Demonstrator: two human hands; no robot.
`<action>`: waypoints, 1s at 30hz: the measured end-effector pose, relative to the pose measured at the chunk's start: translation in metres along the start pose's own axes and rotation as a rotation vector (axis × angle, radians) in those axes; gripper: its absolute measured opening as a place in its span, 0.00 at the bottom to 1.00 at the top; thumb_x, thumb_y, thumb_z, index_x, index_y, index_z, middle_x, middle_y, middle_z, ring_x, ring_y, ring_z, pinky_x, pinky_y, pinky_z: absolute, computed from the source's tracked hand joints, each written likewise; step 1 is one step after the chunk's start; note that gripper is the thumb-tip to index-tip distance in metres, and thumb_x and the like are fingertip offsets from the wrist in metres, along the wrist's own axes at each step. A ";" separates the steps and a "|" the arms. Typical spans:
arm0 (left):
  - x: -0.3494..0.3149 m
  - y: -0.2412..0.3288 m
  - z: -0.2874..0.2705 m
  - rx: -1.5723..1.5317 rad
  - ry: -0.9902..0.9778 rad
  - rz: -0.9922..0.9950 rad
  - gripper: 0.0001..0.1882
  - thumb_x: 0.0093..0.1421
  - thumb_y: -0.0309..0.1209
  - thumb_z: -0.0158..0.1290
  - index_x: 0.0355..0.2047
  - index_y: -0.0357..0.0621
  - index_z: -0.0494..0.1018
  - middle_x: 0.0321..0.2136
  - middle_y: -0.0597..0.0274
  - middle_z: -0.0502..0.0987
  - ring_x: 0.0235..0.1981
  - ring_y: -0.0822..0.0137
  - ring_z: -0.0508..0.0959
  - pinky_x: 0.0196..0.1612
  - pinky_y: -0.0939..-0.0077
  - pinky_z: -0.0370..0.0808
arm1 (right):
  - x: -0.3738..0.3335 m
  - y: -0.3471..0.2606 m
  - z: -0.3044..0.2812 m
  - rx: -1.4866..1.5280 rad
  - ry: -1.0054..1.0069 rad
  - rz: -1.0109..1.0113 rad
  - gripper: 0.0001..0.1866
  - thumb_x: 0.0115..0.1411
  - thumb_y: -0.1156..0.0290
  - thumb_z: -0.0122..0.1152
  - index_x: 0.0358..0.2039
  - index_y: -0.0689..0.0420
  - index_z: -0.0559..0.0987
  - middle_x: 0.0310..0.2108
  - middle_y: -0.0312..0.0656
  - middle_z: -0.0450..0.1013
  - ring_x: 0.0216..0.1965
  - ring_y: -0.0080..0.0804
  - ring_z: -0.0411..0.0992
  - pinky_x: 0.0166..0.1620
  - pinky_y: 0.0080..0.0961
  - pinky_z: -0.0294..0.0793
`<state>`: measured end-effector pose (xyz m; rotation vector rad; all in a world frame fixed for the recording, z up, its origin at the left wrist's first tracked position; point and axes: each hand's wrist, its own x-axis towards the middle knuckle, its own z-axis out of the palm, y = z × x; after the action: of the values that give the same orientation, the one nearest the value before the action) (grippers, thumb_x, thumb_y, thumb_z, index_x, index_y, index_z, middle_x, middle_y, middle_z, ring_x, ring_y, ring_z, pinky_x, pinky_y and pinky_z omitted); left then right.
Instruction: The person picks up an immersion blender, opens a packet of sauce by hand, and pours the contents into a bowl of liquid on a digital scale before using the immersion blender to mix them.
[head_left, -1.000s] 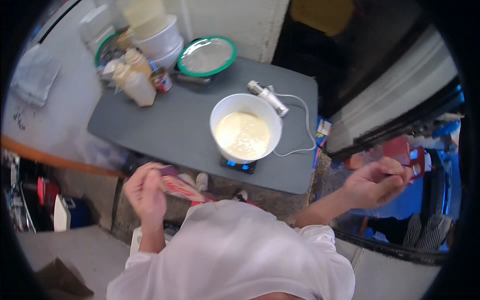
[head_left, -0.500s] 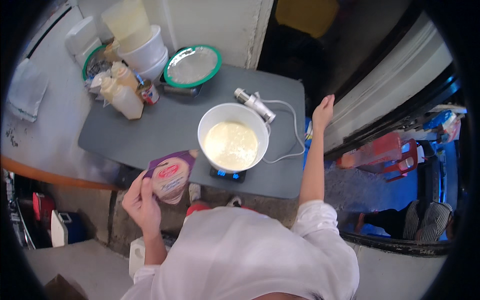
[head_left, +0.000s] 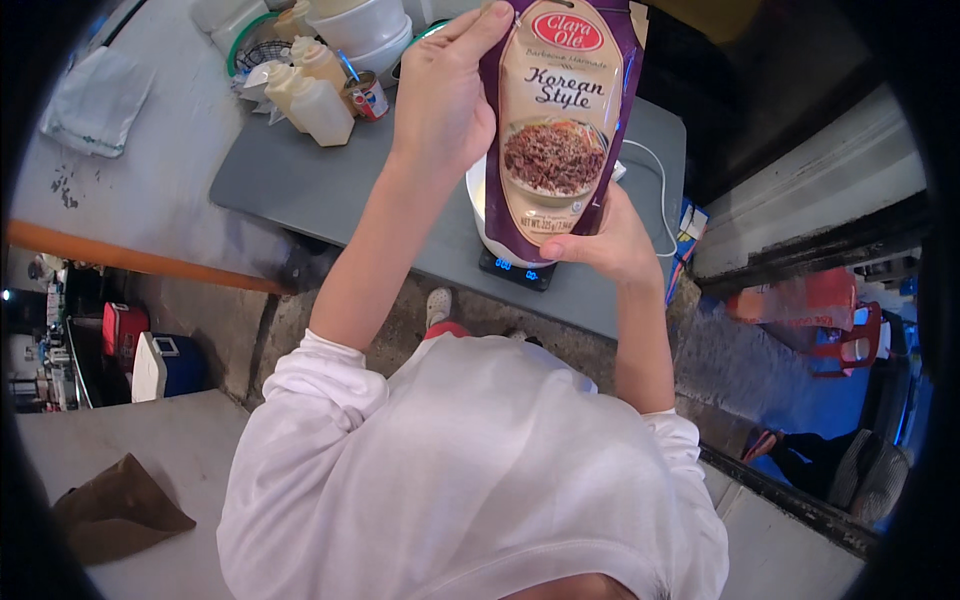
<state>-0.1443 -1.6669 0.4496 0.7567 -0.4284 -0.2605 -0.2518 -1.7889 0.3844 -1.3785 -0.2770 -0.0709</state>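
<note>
From up here I see open grey tabletop (head_left: pixel 300 190) left of the scale (head_left: pixel 515 268), a free lane toward the front edge. The far left corner is crowded: squeeze bottles (head_left: pixel 310 95), a small can (head_left: pixel 368 97) and stacked white tubs (head_left: pixel 362 25). The sauce pouch (head_left: pixel 560 120), held up in my left hand (head_left: pixel 440 95) and right hand (head_left: pixel 605 240), screens the white bowl (head_left: pixel 480 205). A white cable (head_left: pixel 655 185) loops across the right side.

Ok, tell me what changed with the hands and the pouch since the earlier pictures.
The pouch has come up from the left hand's side to in front of the camera, above the white bowl. The right hand, earlier out to the side, now grips its lower end; the left hand holds its top. Bowl, scale and bottles stayed put.
</note>
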 end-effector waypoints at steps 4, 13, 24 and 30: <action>0.000 0.007 0.014 -0.044 -0.037 -0.052 0.08 0.57 0.27 0.46 0.32 0.35 0.71 0.29 0.58 0.75 0.30 0.71 0.75 0.35 0.79 0.73 | -0.006 -0.006 0.000 -0.036 0.007 0.005 0.34 0.35 0.74 0.71 0.45 0.66 0.66 0.41 0.42 0.68 0.41 0.26 0.67 0.46 0.22 0.66; -0.005 0.010 0.014 0.000 -0.051 -0.047 0.08 0.57 0.26 0.45 0.31 0.34 0.71 0.29 0.58 0.75 0.29 0.71 0.75 0.34 0.80 0.73 | -0.011 -0.013 0.006 -0.092 0.009 -0.015 0.31 0.36 0.74 0.71 0.42 0.66 0.67 0.38 0.41 0.70 0.39 0.24 0.67 0.44 0.22 0.67; -0.012 0.007 0.015 0.016 -0.087 -0.084 0.08 0.58 0.27 0.45 0.33 0.36 0.71 0.30 0.59 0.75 0.30 0.72 0.74 0.35 0.81 0.71 | -0.013 -0.015 0.004 -0.143 0.027 -0.010 0.32 0.36 0.73 0.71 0.42 0.66 0.67 0.39 0.41 0.70 0.40 0.25 0.67 0.45 0.22 0.66; -0.038 -0.015 0.000 0.309 -0.168 -0.080 0.18 0.50 0.33 0.56 0.36 0.31 0.69 0.33 0.56 0.74 0.33 0.72 0.74 0.37 0.80 0.71 | -0.010 -0.019 0.003 -0.096 0.052 0.010 0.34 0.34 0.73 0.71 0.43 0.66 0.67 0.40 0.41 0.69 0.42 0.26 0.66 0.47 0.23 0.64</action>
<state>-0.1787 -1.6630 0.4286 1.0602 -0.6065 -0.3393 -0.2659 -1.7903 0.4006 -1.4708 -0.2252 -0.1124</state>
